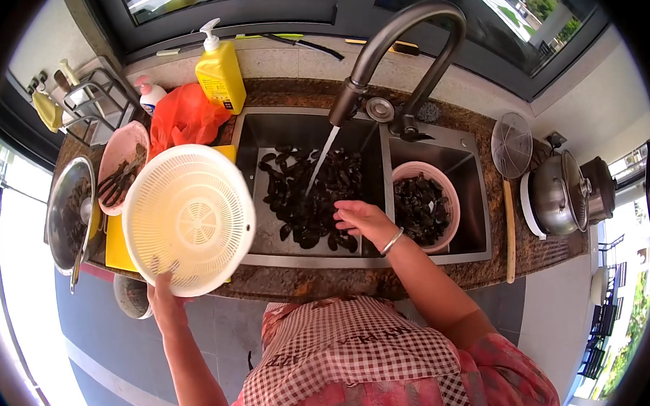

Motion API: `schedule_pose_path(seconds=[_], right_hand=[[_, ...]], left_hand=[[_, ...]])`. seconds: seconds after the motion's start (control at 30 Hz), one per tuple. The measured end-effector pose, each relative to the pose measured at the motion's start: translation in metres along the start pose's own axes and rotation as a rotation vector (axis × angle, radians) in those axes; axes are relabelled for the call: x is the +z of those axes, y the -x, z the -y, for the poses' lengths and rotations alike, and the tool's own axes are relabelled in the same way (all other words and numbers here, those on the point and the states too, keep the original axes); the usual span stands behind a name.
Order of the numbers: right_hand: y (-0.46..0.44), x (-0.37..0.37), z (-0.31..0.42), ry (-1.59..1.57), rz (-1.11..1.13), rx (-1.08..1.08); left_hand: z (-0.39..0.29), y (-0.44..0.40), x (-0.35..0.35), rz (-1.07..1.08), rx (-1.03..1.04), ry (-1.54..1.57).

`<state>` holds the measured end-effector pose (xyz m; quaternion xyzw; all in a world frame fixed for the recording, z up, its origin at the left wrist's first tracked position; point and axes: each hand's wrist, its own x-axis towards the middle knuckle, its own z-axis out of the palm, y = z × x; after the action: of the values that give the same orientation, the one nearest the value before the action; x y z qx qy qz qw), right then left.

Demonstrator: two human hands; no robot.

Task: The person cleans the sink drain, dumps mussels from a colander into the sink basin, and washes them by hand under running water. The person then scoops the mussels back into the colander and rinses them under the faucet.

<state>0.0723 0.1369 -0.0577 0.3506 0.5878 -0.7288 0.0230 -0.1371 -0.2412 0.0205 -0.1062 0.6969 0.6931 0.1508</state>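
Note:
My left hand (166, 294) grips the near rim of a white plastic colander (138, 213), tilted to the left of the sink. The colander looks bare inside. My right hand (363, 221), a bangle on its wrist, hovers over the right side of the large sink basin (265, 246). Its fingers are loosely bent and apart, with nothing visible in them. Below lie many dark, oblong pieces (308, 237) that look like mussels. Water (323, 159) runs onto them from the faucet (362, 76). A pink basket (451, 204) with similar dark pieces sits in the small right basin.
At left are a steel bowl (54, 191), a pink basin (106, 167) with black gloves, a red plastic bag (181, 115) and a yellow pump bottle (219, 80). A long-handled wire strainer (509, 223) and a steel pot (552, 191) stand right of the sink.

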Motion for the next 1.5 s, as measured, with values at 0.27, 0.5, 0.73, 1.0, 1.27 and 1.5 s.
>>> schedule_pose_path(seconds=[0.27,0.5,0.73,1.0,1.27,1.5], right_hand=[[0.010,-0.032,-0.038,-0.058,-0.334,-0.109],[0.026,-0.058,-0.069,0.085,-0.587,-0.436],[0.107,-0.100,-0.110,0.604,-1.053,-0.619],[0.190,-0.117,-0.169,1.373,-0.839,0.028],[0.074,0.018,-0.095,1.336,-0.108,-0.527],[0.031,0.018,-0.046,1.118,-0.212,-0.520]], left_hand=[[0.006,-0.018,-0.036,-0.193,-0.095,0.460],[0.090,0.041,0.012,0.199,0.171,0.011],[0.096,0.017,0.068,0.656,0.982,-0.791],[0.124,0.037,0.069,0.667,0.921,-1.352],[0.137,0.074,0.169,0.855,1.051,-1.297],[0.163,0.047,0.190,0.587,0.997,-1.016]])
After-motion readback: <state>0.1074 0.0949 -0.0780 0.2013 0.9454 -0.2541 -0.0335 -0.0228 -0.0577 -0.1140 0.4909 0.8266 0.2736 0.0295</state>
